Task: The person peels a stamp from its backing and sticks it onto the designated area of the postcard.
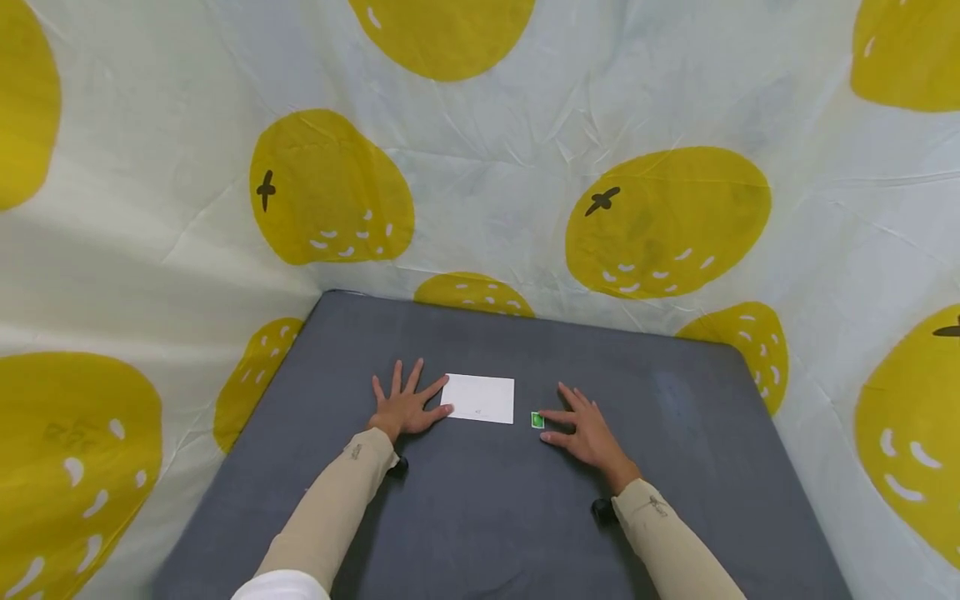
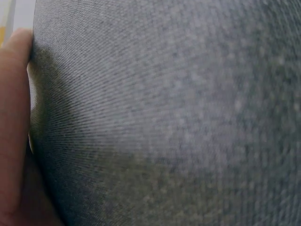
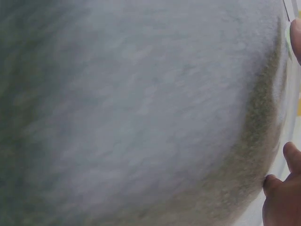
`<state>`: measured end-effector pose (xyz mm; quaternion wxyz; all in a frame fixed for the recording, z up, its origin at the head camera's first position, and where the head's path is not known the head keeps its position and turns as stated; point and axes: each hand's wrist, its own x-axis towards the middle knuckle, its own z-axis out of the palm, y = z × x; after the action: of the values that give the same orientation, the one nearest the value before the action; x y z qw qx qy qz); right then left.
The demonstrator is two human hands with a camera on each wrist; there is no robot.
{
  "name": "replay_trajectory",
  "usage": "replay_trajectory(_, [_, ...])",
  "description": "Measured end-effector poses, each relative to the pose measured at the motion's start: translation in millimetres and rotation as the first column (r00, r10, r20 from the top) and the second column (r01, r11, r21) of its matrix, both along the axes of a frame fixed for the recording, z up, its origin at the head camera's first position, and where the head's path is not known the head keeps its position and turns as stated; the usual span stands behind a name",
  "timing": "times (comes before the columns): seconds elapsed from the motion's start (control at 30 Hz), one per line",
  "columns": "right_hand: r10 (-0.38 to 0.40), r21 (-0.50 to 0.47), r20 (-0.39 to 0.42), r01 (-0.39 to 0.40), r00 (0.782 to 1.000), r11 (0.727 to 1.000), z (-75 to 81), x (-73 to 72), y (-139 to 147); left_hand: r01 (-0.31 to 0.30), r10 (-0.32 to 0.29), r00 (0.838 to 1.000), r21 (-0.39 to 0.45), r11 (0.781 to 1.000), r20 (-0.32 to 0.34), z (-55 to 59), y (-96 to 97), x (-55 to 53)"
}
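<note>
1. At the bottom of the head view, locate your two beige sleeves: the left sleeve point(image 1: 330, 508) enters at lower center-left, with a white fabric section point(image 1: 281, 586) at the frame edge; the right sleeve point(image 1: 678, 550) enters at lower right.
2. A small black device sits at each of your wrists: the left device point(image 1: 400, 467) beside the cuff, the right device point(image 1: 602, 511) likewise.
3. Your right hand point(image 1: 588, 432) is right of center, fingers extended and apart, gripping nothing. Its forefinger reaches the right edge of the small green rectangular piece with a white border point(image 1: 537, 422); its thumb lies just below and right of that piece.
4. Your left hand point(image 1: 405, 408) is left of center, fingers straight and widely spread, gripping nothing. Its thumb and forefinger reach the left side of the flat white rectangular sheet point(image 1: 482, 396).
5. The white sheet lies flat at the center of the frame, with a small faint mark near its lower edge. The green piece lies apart from it, to its right.
6. Both items lie on the dark grey fabric-covered table point(image 1: 480, 517), which fills the lower middle.
7. Behind the table, the white cloth backdrop printed with yellow fruit point(image 1: 487, 192) spans the upper frame.
</note>
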<state>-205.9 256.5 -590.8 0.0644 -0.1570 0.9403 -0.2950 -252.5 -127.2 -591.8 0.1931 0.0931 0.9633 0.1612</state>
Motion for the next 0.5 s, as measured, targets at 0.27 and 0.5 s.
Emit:
replay_trajectory(0.27, [-0.014, -0.038, 0.079, 0.017, 0.997, 0.999, -1.9, -12.4, -3, -0.007, 0.007, 1.000, -0.008, 1.000, 0.009, 0.8, 0.8, -0.5])
replay_trajectory(0.5, [-0.018, -0.012, 0.093, 0.019, 0.996, 1.000, -1.9, -13.3, -8, -0.003, 0.004, 1.000, -0.041, 0.999, 0.016, 1.3, 1.9, -1.5])
